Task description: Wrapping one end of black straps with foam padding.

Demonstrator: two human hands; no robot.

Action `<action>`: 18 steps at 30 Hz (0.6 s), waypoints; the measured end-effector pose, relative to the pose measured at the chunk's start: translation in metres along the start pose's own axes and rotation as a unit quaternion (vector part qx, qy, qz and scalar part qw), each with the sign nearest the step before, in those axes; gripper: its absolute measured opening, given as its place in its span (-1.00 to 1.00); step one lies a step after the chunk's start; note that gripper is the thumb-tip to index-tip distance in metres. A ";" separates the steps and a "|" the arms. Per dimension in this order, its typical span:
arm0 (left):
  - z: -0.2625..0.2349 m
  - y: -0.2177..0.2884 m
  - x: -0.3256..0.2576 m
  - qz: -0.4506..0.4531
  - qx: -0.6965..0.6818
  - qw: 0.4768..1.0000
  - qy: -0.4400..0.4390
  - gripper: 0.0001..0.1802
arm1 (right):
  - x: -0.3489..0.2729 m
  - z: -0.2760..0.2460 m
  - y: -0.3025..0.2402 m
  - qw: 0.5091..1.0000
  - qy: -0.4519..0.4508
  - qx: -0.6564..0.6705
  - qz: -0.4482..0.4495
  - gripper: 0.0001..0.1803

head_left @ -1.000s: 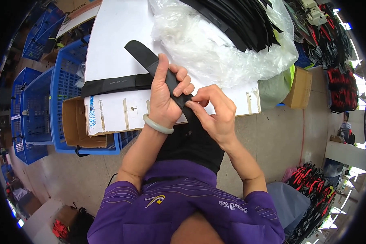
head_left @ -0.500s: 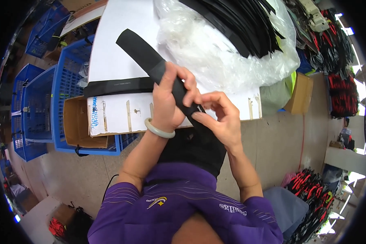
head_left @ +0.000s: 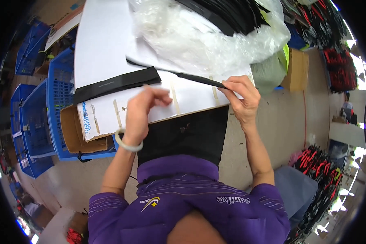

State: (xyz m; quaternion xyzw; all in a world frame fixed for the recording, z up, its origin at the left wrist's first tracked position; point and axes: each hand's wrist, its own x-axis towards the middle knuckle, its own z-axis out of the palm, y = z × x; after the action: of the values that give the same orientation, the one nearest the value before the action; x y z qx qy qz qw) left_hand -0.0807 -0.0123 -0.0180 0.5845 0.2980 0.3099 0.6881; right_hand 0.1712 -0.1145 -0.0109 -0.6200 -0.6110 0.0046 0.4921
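Right hand [head_left: 245, 99] pinches black strip [head_left: 199, 78] at one end | strip slants left, outward over desk [head_left: 103, 38] | left hand [head_left: 139, 112] apart, fingers loose, empty

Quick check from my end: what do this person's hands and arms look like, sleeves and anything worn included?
The left hand and right hand are both bare, without gloves. A smooth, pale, rounded bangle circles the left wrist; nothing shows on the right one. The short sleeves are purple, with thin, pale, curving lines across them.
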 end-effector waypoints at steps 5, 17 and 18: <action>0.054 -0.017 -0.018 0.289 0.397 0.861 -0.133 -0.50 | -0.047 0.016 0.051 0.977 -0.080 -0.130 -0.151 -0.73; 0.073 -0.067 0.002 0.234 0.515 0.820 -0.085 -0.28 | -0.089 -0.013 0.061 0.974 -0.095 -0.198 -0.049 -0.58; 0.078 -0.067 0.002 0.234 0.515 0.820 -0.087 -0.28 | -0.091 -0.012 0.062 0.975 -0.094 -0.198 -0.047 -0.58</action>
State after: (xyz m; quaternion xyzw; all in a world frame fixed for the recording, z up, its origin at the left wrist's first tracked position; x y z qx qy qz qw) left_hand -0.0138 -0.0671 -0.0731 0.9305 0.2073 0.2104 0.2165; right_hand 0.2021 -0.1765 -0.0966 -0.6728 -0.6715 -0.0812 0.2995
